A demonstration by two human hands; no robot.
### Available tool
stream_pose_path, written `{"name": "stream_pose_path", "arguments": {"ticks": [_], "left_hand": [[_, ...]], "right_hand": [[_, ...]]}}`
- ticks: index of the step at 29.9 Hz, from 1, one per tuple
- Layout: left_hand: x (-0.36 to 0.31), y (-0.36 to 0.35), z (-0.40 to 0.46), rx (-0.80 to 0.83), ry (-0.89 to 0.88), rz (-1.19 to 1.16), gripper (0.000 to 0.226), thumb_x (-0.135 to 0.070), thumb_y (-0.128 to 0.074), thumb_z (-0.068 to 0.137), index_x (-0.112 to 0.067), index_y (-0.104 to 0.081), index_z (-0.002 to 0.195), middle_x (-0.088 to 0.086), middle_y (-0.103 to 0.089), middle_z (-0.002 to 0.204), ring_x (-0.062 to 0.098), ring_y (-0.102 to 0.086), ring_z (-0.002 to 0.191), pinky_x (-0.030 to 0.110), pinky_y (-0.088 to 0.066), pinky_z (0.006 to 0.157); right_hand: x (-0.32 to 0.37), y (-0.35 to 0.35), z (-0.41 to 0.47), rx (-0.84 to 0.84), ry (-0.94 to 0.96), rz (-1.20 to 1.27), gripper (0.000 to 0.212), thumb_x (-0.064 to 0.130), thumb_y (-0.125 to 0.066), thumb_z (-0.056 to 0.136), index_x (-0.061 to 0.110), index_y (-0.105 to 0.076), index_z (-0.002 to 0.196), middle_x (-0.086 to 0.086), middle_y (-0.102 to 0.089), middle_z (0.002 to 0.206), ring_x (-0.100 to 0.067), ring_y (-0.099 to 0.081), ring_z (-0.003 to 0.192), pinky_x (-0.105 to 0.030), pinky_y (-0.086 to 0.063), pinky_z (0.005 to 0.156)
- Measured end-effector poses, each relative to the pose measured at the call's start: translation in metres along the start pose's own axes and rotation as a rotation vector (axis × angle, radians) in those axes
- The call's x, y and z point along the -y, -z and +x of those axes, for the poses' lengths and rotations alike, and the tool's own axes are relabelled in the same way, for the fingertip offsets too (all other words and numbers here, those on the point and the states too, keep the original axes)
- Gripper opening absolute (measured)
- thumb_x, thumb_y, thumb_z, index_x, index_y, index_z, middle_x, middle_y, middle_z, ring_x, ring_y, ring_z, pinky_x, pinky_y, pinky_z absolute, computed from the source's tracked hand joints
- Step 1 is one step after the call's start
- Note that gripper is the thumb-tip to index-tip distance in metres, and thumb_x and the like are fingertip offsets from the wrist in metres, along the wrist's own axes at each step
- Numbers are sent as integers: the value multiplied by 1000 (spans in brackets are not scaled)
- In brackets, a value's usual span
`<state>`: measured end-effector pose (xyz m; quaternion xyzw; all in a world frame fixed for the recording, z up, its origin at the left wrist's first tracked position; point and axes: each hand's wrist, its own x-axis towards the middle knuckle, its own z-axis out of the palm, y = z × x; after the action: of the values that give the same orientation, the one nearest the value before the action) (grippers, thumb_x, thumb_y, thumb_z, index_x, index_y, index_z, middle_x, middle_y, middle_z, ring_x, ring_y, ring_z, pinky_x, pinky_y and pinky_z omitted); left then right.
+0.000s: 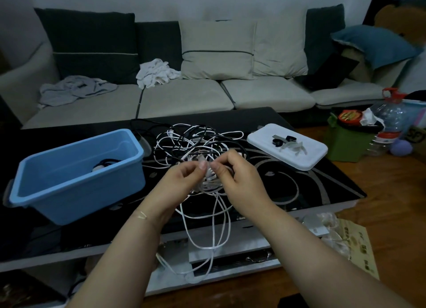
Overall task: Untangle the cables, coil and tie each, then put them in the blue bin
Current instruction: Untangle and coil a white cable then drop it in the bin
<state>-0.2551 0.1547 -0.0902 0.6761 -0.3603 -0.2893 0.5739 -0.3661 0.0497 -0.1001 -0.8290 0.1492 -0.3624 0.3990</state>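
Centre of the frame: both hands meet over a white cable [213,217]. Left hand [182,180] and right hand [237,176] have fingers curled, thumb tips almost touching, pinching a small pale tie [202,161] at the top of the bundle. Cable is thin, white, loosely looped; its loops hang long-axis vertical, running down past the table [322,183] edge toward bottom centre. Just above the hands, a tangle [196,141] of black and white cables lies flat on the table. Bin [76,174] sits centre left, open side up, long axis slanting toward upper right, one dark coil [105,164] inside. White lid [288,148], centre right, carries spare ties.
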Motion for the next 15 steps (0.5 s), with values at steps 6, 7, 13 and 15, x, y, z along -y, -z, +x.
{"name": "stream_pose_path", "arguments": {"ticks": [6, 7, 13, 15], "left_hand": [[2, -2, 1, -60, -43, -81, 37, -41, -61, 80, -7, -74, 85, 15, -52, 75, 22, -43, 70, 32, -38, 62], [2, -4, 1, -86, -51, -95, 30, -38, -63, 82, -10, -75, 81, 16, -54, 75, 22, -44, 70, 30, -38, 59], [7, -11, 3, -216, -138, 38, 21, -24, -60, 93, -11, -73, 83, -10, -54, 46, 3, -45, 43, 19, -35, 48], [7, -13, 2, -238, -160, 81, 25, -30, -56, 95, -14, -73, 86, -12, -55, 44, -3, -48, 41, 19, -38, 50]], "right_hand": [[-3, -4, 1, -19, 2, -36, 14, 29, -57, 95, 17, -59, 88, 16, -57, 74, -6, -55, 74, -32, -46, 66], [-3, -5, 1, -30, -14, -37, 14, 30, -57, 94, 18, -58, 88, 15, -58, 75, -6, -56, 75, -33, -47, 68], [-4, -11, 4, -93, -153, -39, 14, 34, -59, 93, 23, -57, 84, 9, -65, 81, -13, -62, 81, -39, -50, 76], [-5, -13, 6, -110, -177, -27, 17, 36, -61, 91, 22, -59, 83, 5, -67, 82, -16, -62, 81, -42, -50, 76]]}}
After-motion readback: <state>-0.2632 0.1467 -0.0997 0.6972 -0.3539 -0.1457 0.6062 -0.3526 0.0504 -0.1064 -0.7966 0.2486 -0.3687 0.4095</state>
